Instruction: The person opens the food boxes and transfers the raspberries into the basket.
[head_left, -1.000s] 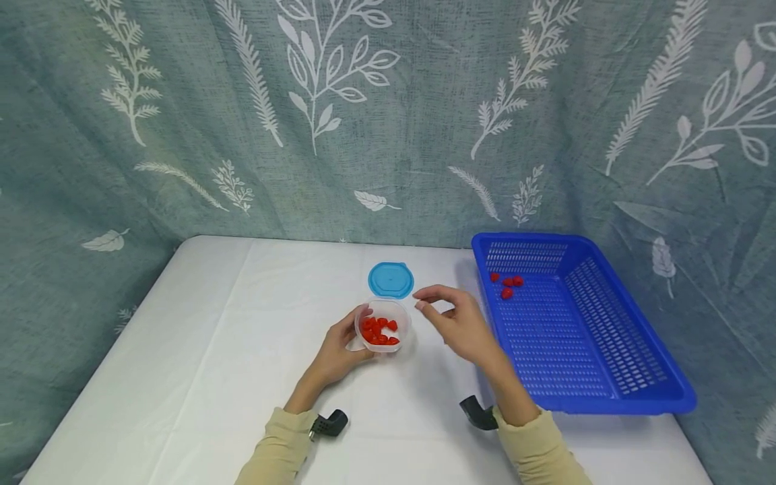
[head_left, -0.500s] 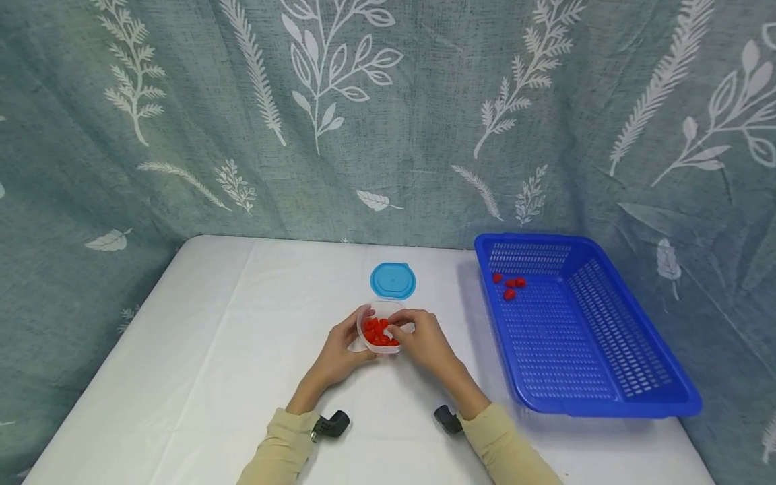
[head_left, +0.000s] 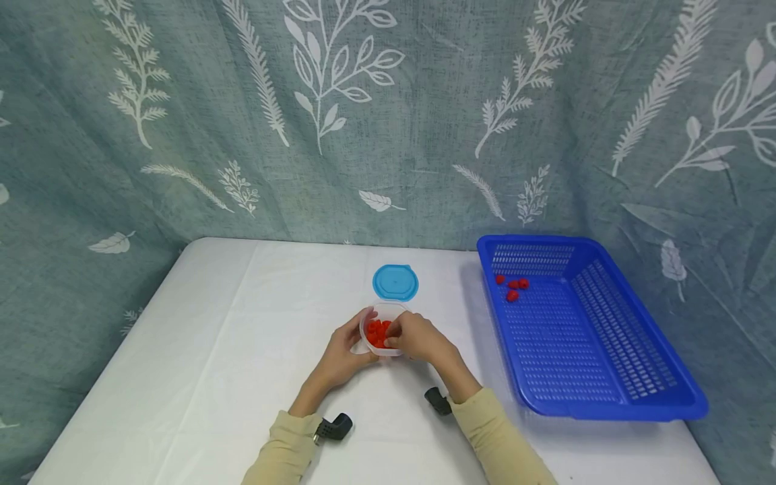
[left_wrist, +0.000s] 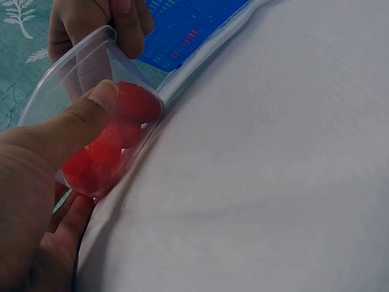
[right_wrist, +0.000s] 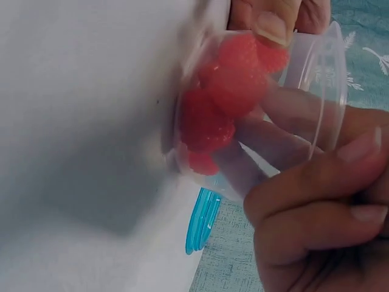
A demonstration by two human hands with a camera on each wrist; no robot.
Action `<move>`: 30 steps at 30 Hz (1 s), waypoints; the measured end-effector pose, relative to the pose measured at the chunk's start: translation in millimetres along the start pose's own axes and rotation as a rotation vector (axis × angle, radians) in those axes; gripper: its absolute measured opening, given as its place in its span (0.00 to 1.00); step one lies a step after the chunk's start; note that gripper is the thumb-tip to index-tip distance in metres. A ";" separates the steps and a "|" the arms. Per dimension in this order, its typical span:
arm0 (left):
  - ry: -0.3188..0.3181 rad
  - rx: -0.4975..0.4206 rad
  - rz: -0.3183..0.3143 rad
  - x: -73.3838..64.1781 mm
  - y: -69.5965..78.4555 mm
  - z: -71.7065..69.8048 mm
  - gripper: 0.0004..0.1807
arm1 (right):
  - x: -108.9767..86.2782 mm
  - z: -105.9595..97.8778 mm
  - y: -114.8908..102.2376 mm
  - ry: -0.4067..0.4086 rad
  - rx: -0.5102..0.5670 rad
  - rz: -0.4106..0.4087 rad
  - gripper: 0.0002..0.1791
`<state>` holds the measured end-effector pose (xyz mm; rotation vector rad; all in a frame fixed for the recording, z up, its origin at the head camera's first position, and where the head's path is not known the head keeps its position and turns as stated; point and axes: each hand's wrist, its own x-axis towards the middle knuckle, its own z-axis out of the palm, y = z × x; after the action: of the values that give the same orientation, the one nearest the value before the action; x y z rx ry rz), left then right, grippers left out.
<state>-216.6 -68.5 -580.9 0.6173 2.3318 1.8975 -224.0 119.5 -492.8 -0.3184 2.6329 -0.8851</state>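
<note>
My left hand [head_left: 342, 350] grips a small clear plastic tub [head_left: 362, 332] from its left side, thumb and fingers around its wall. Red raspberries [left_wrist: 104, 146] lie piled in the bottom of the tub. My right hand [head_left: 421, 339] reaches in over the right side of the rim. Seen through the wall in the right wrist view, its fingers [right_wrist: 273, 143] end right at the raspberries [right_wrist: 209, 121]; I cannot tell whether they pinch one. In the left wrist view the left thumb [left_wrist: 91, 115] presses along the outside of the tub.
A round blue lid [head_left: 395, 283] lies on the white-covered table [head_left: 267, 323] just behind the tub. To the right stands a large blue plastic basket [head_left: 612, 323] with several raspberries [head_left: 512, 295] in its far left corner. A green leaf-patterned curtain [head_left: 424, 121] hangs behind the table.
My right hand has come left from beside the basket and gone into the tub, its fingers now deeper among the raspberries. My left hand keeps its grip on the tub.
</note>
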 end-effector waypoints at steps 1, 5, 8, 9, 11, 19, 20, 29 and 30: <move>-0.002 -0.001 -0.002 0.1 -0.2 0.2 0.49 | 0.6 -0.6 -0.2 -0.007 -0.006 0.002 0.09; 0.002 -0.003 -0.002 0.4 -0.3 0.4 0.49 | 2.3 -1.4 0.8 -0.008 -0.015 0.007 0.07; 0.005 -0.009 0.006 0.6 -0.9 0.6 0.49 | 2.9 -0.8 2.9 0.009 0.019 0.012 0.06; 0.004 -0.011 0.007 0.7 -0.9 0.7 0.49 | 3.2 -0.4 4.0 0.016 0.039 0.014 0.06; 0.003 -0.010 0.008 0.8 -0.6 0.7 0.49 | 4.1 0.4 6.2 0.028 0.090 0.017 0.05; 0.009 -0.009 0.010 0.0 0.9 0.6 0.49 | 6.3 1.4 11.1 0.034 0.173 -0.010 0.08; 0.009 -0.010 0.012 0.3 0.7 0.4 0.49 | 5.9 1.2 10.8 0.033 0.169 -0.014 0.09; 0.012 -0.013 0.015 2.9 -2.0 -1.0 0.49 | 3.2 1.4 13.7 0.040 0.158 -0.071 0.10; 0.012 -0.013 0.015 3.0 -2.1 -1.0 0.49 | 3.2 0.9 14.0 0.043 0.162 -0.080 0.09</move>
<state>-220.3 -68.7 -582.0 0.6263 2.3261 1.9266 -227.9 128.9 -503.0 -0.3684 2.5813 -1.1359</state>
